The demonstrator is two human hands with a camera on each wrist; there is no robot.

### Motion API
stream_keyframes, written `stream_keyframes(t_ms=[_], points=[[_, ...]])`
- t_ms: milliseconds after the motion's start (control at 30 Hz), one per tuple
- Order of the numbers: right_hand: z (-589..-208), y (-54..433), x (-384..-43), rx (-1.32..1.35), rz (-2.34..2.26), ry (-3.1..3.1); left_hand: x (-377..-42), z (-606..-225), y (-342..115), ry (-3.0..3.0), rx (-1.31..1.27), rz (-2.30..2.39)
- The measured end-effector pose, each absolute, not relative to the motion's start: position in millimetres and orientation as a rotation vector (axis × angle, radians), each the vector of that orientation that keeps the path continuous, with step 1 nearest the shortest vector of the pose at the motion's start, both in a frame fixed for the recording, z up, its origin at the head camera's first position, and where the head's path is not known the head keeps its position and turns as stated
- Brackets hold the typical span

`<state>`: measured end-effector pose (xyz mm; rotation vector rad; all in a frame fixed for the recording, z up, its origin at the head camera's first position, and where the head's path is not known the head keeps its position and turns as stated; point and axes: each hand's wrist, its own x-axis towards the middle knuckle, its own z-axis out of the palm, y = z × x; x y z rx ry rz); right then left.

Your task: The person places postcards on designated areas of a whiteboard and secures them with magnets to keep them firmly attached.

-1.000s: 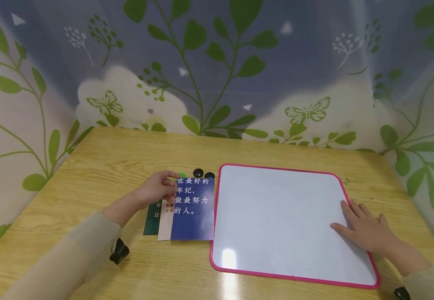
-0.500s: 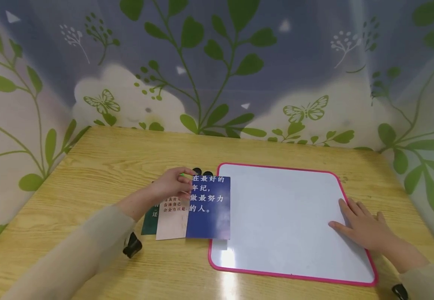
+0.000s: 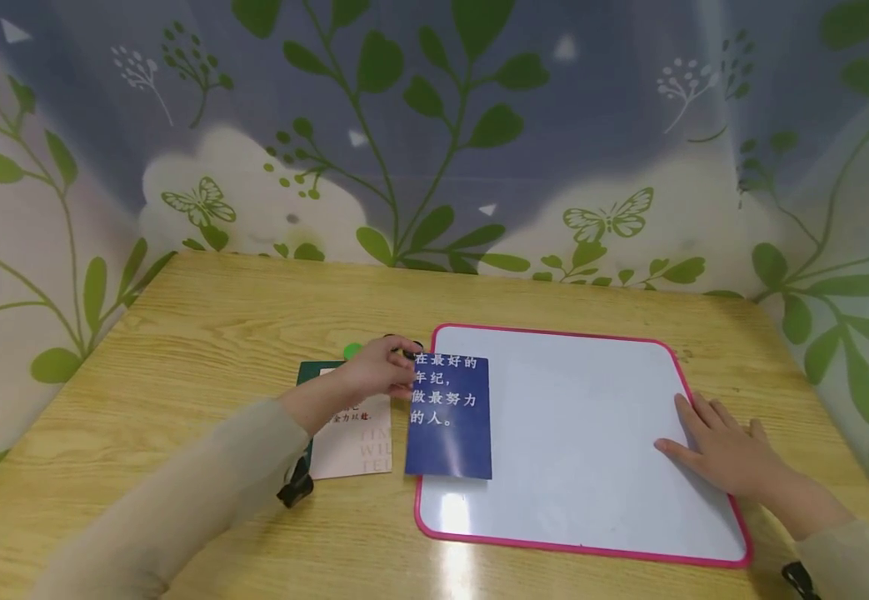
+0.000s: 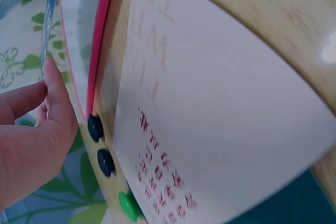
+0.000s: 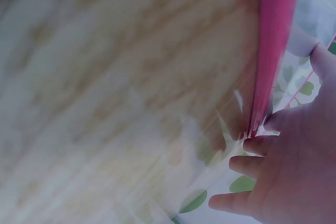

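Note:
My left hand [image 3: 376, 368] pinches a blue card [image 3: 449, 425] with white Chinese writing by its left edge. The card hangs over the left edge of a whiteboard [image 3: 576, 450] with a pink frame; in the left wrist view it shows only as a thin edge. Below my left forearm a pale pink card [image 4: 210, 93] with dark red writing lies partly over a dark green card [image 3: 307, 372]. My right hand [image 3: 726, 450] rests on the whiteboard's right edge with fingers spread and straight. In the right wrist view its fingertips meet the pink frame [image 5: 273, 40].
A green round magnet [image 4: 128, 206] and two black round magnets, one of them the nearer black magnet [image 4: 105, 162], sit on the wooden table [image 3: 254, 308] behind the cards. A leaf-patterned cloth [image 3: 434, 125] stands around the table's back and sides.
My left hand has carried the blue card to the right, off the pink card and over the whiteboard's left part. More of the pink card shows. The right hand stays on the board's edge.

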<state>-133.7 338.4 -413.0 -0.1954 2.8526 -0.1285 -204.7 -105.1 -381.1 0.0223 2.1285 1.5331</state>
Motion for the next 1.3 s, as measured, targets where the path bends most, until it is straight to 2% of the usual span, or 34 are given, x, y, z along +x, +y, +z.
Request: stream_keyframes(t_ms=[633, 900, 1067, 1300], points=[[-414, 341, -134, -0.208, -0.137, 2.843, -205, -389, -75, 2.142, 0.061, 1.500], [-409, 338, -136, -0.248, -0.090, 2.872, -198, -377, -75, 2.702, 0.300, 0.916], [-397, 321, -139, -0.299, -0.029, 2.938, -199, -369, -87, 2.946, 0.397, 0.724], [-383, 271, -135, -0.443, -0.083, 2.934, -208, -378, -112, 3.014, 0.387, 0.636]])
